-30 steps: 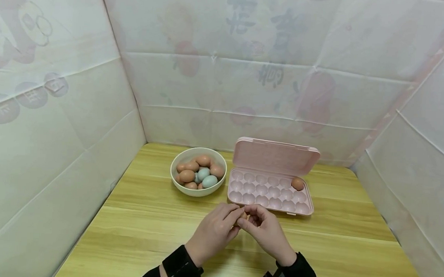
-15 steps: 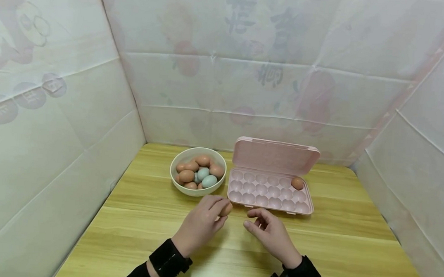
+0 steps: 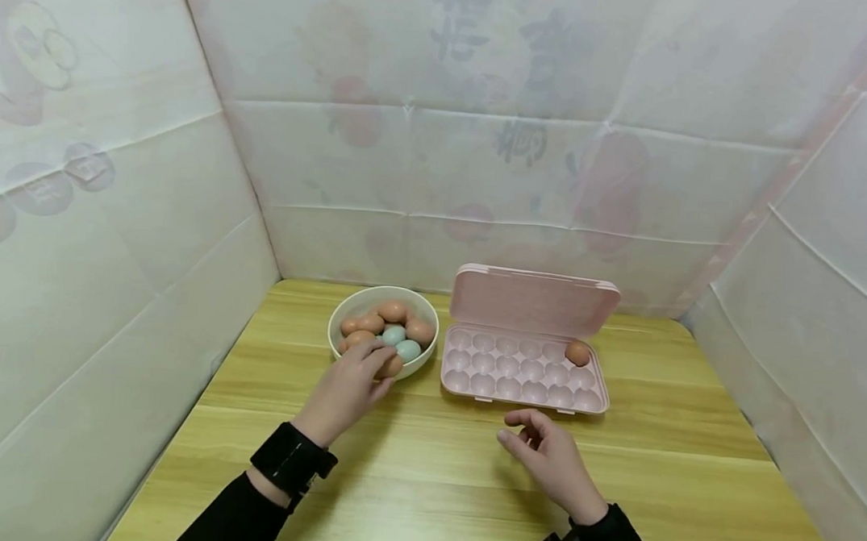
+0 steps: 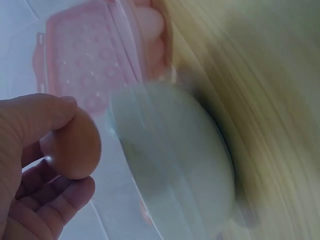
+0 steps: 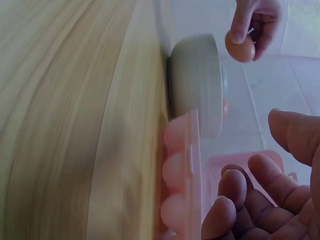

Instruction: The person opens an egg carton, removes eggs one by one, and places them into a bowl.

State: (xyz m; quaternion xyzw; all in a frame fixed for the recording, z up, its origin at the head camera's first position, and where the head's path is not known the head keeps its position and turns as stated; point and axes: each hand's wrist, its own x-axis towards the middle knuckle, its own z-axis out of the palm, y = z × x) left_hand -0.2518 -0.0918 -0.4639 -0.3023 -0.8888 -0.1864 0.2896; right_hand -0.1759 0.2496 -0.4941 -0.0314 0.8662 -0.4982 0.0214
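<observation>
My left hand (image 3: 348,388) pinches a brown egg (image 4: 75,145) between thumb and fingers, over the near rim of a cream bowl (image 3: 430,359). In that bowl lie several brown eggs (image 3: 392,311) and pale blue-green eggs (image 3: 408,350); the hand covers part of them in the head view. My right hand (image 3: 556,461) hovers in front of the pink egg box, fingers loosely bent and holding nothing. The egg box (image 3: 522,403) stands with its lid (image 3: 534,301) up. One brown egg (image 3: 577,353) sits in its back right hollow.
Wooden tabletop (image 3: 424,496) lies under everything. Pale printed cloth walls (image 3: 423,165) enclose the table at the back and both sides. The raised lid stands close to the back wall, and the bowl is left of the box.
My hands were together at the egg in front of the box. Since then the left hand has carried the egg left to the bowl, while the right hand has drifted slightly right, without it.
</observation>
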